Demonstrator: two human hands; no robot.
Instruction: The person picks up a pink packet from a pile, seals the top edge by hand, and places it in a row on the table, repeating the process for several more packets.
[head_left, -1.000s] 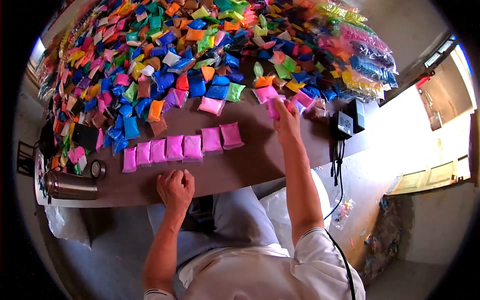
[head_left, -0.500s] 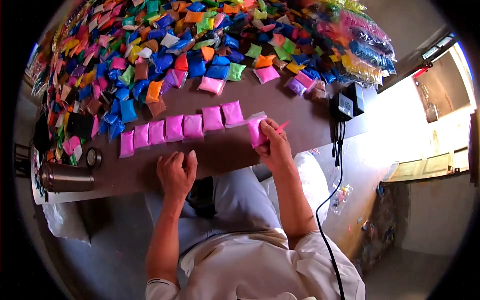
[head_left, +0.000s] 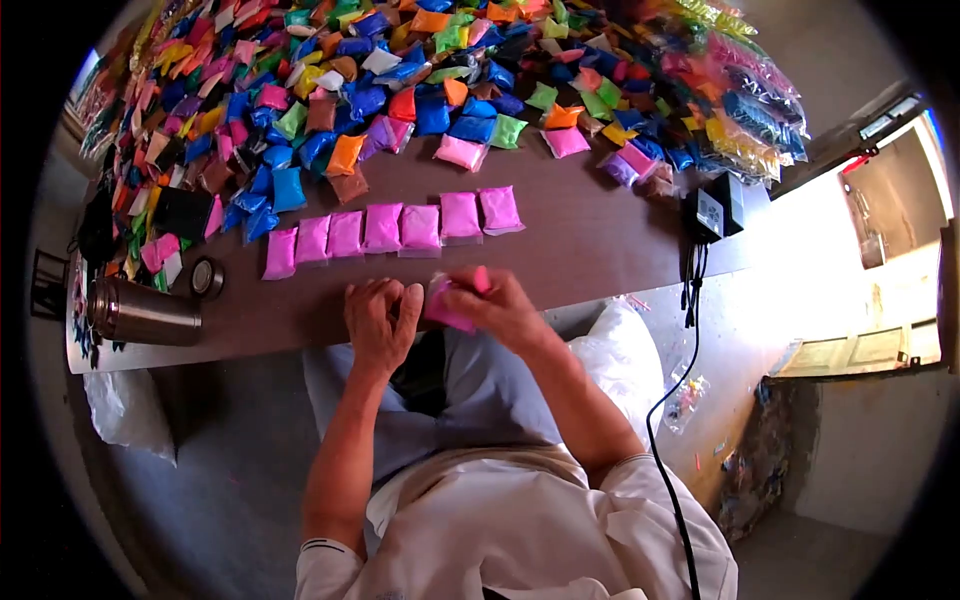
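Observation:
My right hand (head_left: 490, 308) is closed on a small clear packet with bright pink filling (head_left: 448, 305), above the table's front edge. A pink pointed piece (head_left: 482, 280) sticks up between its fingers; motion blur hides its exact kind. Just left of the packet, my left hand (head_left: 382, 325) rests at the table edge, its fingers curled in and its thumb alongside, with nothing visible in it. Beyond both hands, several similar pink packets (head_left: 382, 229) lie side by side in a slightly slanting row.
A large heap of coloured packets (head_left: 370, 100) covers the back of the brown table (head_left: 590, 235). A steel flask (head_left: 145, 311) lies at the left beside a round lid (head_left: 207, 277). At the right stands a black device (head_left: 712, 212) with a hanging cable (head_left: 655, 410). White bags (head_left: 622, 365) sit below.
My right hand has brought the pink packet left and nearer my body, from the row's right end to beside my left hand. The view has shifted slightly; the row still lies in place.

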